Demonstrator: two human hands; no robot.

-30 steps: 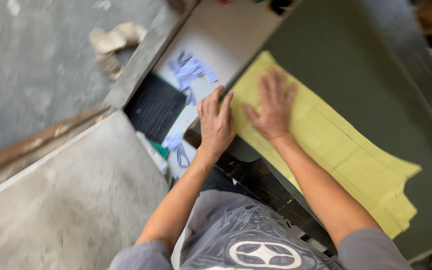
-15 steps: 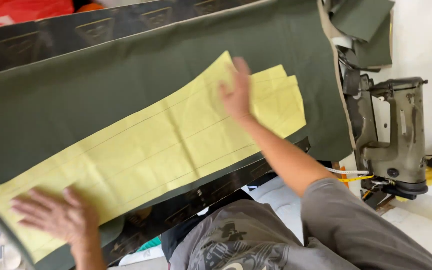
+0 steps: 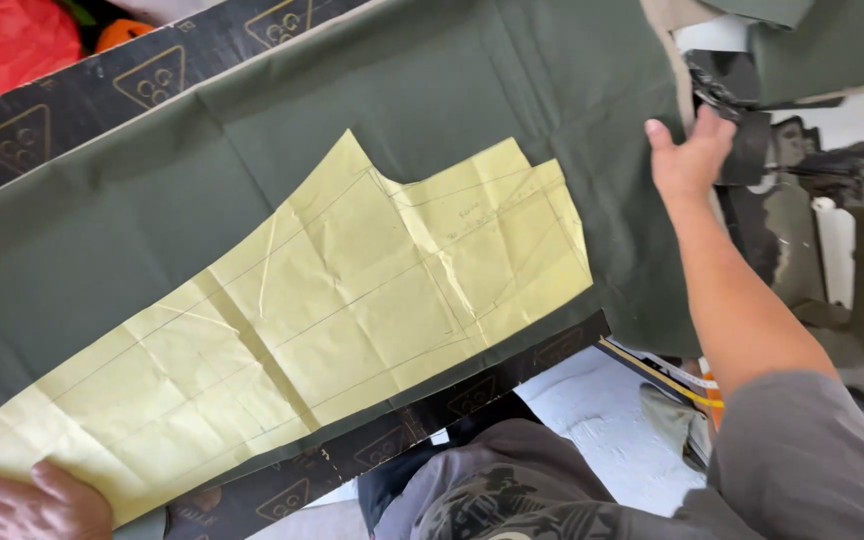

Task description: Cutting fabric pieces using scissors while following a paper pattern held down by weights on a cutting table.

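A long yellow paper pattern (image 3: 332,310) with creases and pencil lines lies flat on dark green fabric (image 3: 252,150) spread over a black board. My left hand (image 3: 27,505) presses flat on the pattern's narrow end at the bottom left corner. My right hand (image 3: 690,155) has reached past the fabric's right edge, fingers curled around a dark object (image 3: 742,125) lying there beside the cloth; what the object is cannot be made out.
The black board (image 3: 82,95) with printed triangle marks shows above and below the fabric. A red bag (image 3: 2,45) sits at the top left. More green cloth (image 3: 802,40) is piled top right. A grey machine (image 3: 842,250) stands at the right.
My right hand has left the pattern's wide end and moved right, beyond the fabric edge, onto a dark object. My left hand stays on the pattern's narrow end.
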